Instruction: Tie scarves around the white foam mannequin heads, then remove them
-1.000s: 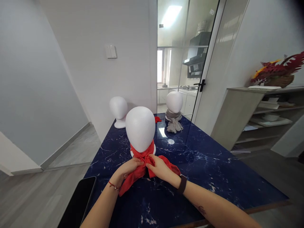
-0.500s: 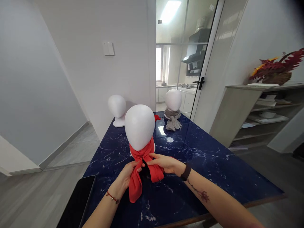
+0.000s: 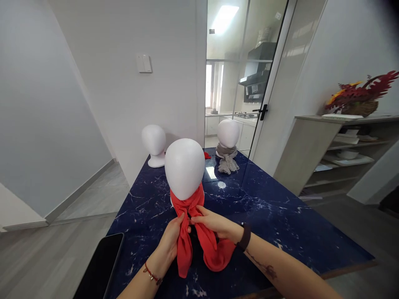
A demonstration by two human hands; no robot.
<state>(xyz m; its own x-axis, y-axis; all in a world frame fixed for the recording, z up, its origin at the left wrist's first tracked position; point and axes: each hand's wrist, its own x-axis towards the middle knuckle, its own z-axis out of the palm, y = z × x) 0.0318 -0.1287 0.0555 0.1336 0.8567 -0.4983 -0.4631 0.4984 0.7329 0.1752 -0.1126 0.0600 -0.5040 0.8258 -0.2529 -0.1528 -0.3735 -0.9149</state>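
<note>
A white mannequin head (image 3: 185, 168) stands at the near middle of the table with a red scarf (image 3: 215, 253) wrapped round its neck. The scarf's two ends hang down in front. My left hand (image 3: 172, 235) is closed on the left end, thumb on top, just below the neck. My right hand (image 3: 213, 222) pinches the right end at about the same height, and some cloth beyond it lies looped on the table. The fingers of both hands are partly hidden behind the cloth.
The dark blue marbled table (image 3: 264, 224) bears a bare mannequin head (image 3: 153, 141) at back left and another head (image 3: 228, 133) in a grey scarf (image 3: 228, 159) at back right. A black phone (image 3: 99, 263) lies at the near left edge. A shelf unit (image 3: 324, 155) stands right of the table.
Both hands have shifted slightly, the left one rightward and down. The scarf's ends hang lower, and more cloth of the right end has spread onto the table.
</note>
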